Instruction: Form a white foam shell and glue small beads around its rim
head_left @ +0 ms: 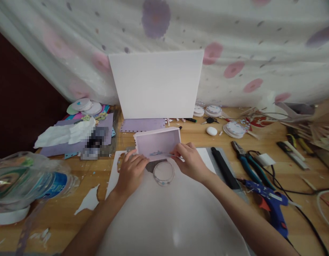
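Observation:
A shallow lilac box (157, 140) with pale walls is tilted up in front of me, its inside facing me. My left hand (132, 170) is closed on its lower left edge. In my right hand (189, 161), at the box's right side, the fingers pinch a thin metal tool (168, 154) that looks like tweezers. Its tip reaches left to a small bluish piece (155, 153) low inside the box; whether it grips the piece I cannot tell. Below the box lies a beaded bracelet (164, 173), looped in a ring. Part of another beaded strand (118, 163) shows left of my left hand.
A white board (157, 85) stands upright behind the box. To the right lie a black rod-like object (224, 169), pliers (247, 161), a blue glue gun (271, 202) and cables. On the left are a plastic bottle (54, 183), paper sheets (63, 135) and scraps. Stacked white discs (235, 128) stand back right.

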`<state>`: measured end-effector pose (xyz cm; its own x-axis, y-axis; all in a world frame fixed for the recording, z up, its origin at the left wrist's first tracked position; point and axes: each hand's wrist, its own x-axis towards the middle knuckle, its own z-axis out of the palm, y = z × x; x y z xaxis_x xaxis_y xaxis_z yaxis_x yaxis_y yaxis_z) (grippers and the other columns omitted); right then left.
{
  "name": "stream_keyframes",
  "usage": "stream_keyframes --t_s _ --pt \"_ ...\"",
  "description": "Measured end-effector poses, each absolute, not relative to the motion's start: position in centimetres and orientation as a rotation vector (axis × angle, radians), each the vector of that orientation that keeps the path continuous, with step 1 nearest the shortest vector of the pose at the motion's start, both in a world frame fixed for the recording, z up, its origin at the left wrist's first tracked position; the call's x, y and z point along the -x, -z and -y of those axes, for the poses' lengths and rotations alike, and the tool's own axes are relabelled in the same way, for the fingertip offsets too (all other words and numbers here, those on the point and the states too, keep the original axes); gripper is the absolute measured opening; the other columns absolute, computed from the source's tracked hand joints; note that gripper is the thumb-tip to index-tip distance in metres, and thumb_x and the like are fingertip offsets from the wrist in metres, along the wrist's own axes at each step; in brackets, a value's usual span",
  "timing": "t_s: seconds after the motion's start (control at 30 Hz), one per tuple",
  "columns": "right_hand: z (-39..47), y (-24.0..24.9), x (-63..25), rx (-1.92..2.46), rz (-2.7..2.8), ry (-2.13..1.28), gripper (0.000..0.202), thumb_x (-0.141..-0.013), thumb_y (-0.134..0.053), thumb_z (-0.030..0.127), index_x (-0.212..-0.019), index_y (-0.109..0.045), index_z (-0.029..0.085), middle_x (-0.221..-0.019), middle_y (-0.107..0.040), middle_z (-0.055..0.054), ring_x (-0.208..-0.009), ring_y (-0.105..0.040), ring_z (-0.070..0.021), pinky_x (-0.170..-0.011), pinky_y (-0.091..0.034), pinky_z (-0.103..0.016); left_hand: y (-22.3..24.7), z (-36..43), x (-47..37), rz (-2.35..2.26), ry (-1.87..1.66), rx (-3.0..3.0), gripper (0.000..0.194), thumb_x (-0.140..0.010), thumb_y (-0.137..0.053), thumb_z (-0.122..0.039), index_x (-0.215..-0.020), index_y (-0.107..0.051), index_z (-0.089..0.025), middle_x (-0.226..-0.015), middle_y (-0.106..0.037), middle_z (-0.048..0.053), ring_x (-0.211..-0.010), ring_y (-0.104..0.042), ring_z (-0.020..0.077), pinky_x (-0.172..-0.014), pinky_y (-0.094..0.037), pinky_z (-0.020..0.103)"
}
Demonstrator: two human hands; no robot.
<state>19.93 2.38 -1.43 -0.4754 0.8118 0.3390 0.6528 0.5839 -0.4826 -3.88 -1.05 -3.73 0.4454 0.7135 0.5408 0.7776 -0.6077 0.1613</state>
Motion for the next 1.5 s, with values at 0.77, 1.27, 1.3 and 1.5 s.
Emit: stream_keyframes --t_s 0.77,1.27,1.3,1.5 --pt "-3.3 2.3 -18.4 1.165 2.353 -0.194 0.015 -0.081 -0.054 0.012 -0.078 -0.042 0.020 -0.069 -0.056 0.000 -0.070 -0.051 -0.0171 -0.068 -0.026 -0.031 3.5 0.9 3.8 1.342 0.883 2.588 0.029 -0.081 -0.043 0.002 -0.089 -0.065 -0.016 -0.083 -0.070 0.003 -0.080 -0.063 0.0167 -0.097 -0.041 0.044" --pt "-1.4 -0.1 -20.8 1.177 1.989 -0.354 0.032 -0.082 -0.060 0.015 -0.073 -0.030 0.023 -0.078 -0.065 0.002 -0.071 -0.053 -0.0163 -0.071 -0.030 -0.033 3.6 0.5 4.2 1.326 0.894 2.616 0.030 -0.082 -0.041 0.000 -0.090 -0.065 -0.016 -0.084 -0.069 0.005 -0.083 -0.062 0.0169 -0.100 -0.042 0.046" --pt "-0.9 -0.2 -21.3 1.194 1.932 -0.361 0.034 -0.082 -0.060 0.016 -0.072 -0.029 0.023 -0.078 -0.066 0.002 -0.071 -0.053 -0.0167 -0.071 -0.031 -0.034 3.7 0.3 4.4 1.321 0.896 2.633 0.031 -0.082 -0.040 0.000 -0.090 -0.065 -0.017 -0.084 -0.069 0.004 -0.082 -0.062 0.0167 -0.100 -0.042 0.046" --pt "2.7 0.0 -24.1 1.284 1.587 -0.528 0.037 -0.083 -0.063 0.027 -0.070 -0.029 0.025 -0.081 -0.069 -0.004 -0.068 -0.052 -0.0194 -0.068 -0.037 -0.037 4.0 -2.7 5.3 1.335 0.940 2.691 0.024 -0.087 -0.044 -0.007 -0.096 -0.063 -0.018 -0.083 -0.068 0.003 -0.084 -0.060 0.0169 -0.098 -0.043 0.045"
